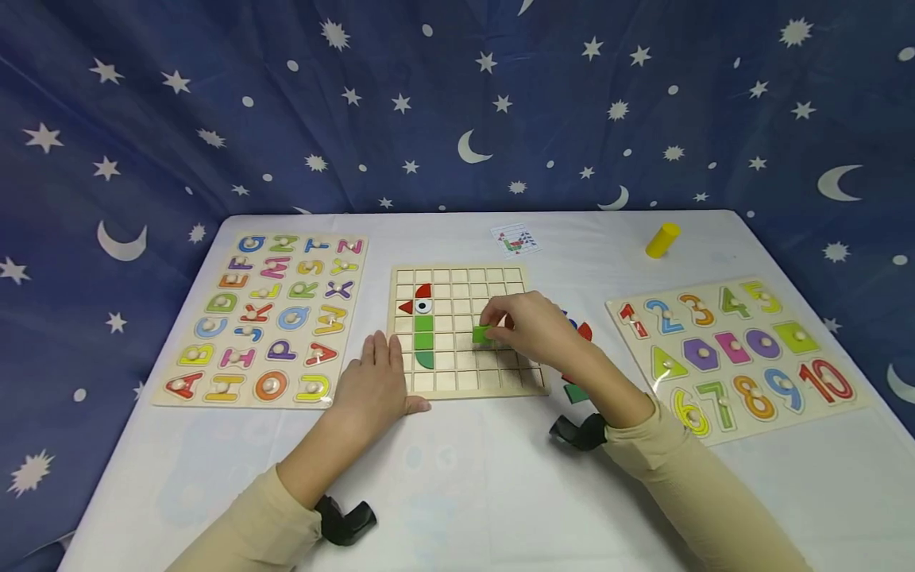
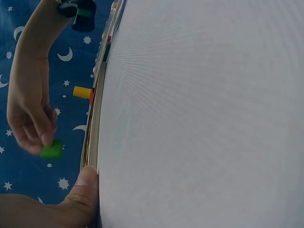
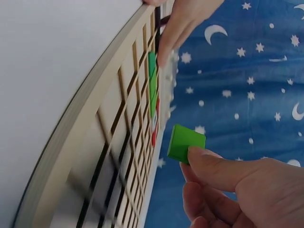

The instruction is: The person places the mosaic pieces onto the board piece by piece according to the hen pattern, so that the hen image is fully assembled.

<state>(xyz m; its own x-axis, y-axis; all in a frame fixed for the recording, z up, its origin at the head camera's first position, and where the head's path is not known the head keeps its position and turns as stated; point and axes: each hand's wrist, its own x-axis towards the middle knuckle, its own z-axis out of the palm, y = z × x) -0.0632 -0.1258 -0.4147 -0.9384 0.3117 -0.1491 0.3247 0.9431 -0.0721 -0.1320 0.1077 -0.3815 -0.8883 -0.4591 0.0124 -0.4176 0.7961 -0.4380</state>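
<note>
- Letter board (image 1: 299, 367): on the white desk (image 1: 457, 477), left of the left grip.
- Left grip (image 1: 372, 389): fingers straight, thumb spread aside, resting along the near left edge of the grid board (image 1: 472, 392).
- Pieces set on the grid board, just right of the left grip: red triangle (image 1: 407, 307); red quarter-round (image 1: 425, 291); eye tile (image 1: 424, 306); two green squares (image 1: 424, 341), stacked in one column; dark green quarter-round (image 1: 425, 359).
- Green tile (image 1: 480, 334): pinched by the right grip, above the grid board and apart from it.
- Right grip (image 1: 525, 326): thumb and fingers pressed on the green tile.
- Picture card (image 1: 516, 239): beyond the right grip.
- Loose pieces (image 1: 575, 393), red, blue and green: right of the right grip, partly hidden by the arm.
- Yellow cylinder (image 1: 662, 241): tilted in view, beyond and right of the right grip.
- Number board (image 1: 756, 369): well right of the right grip.
</note>
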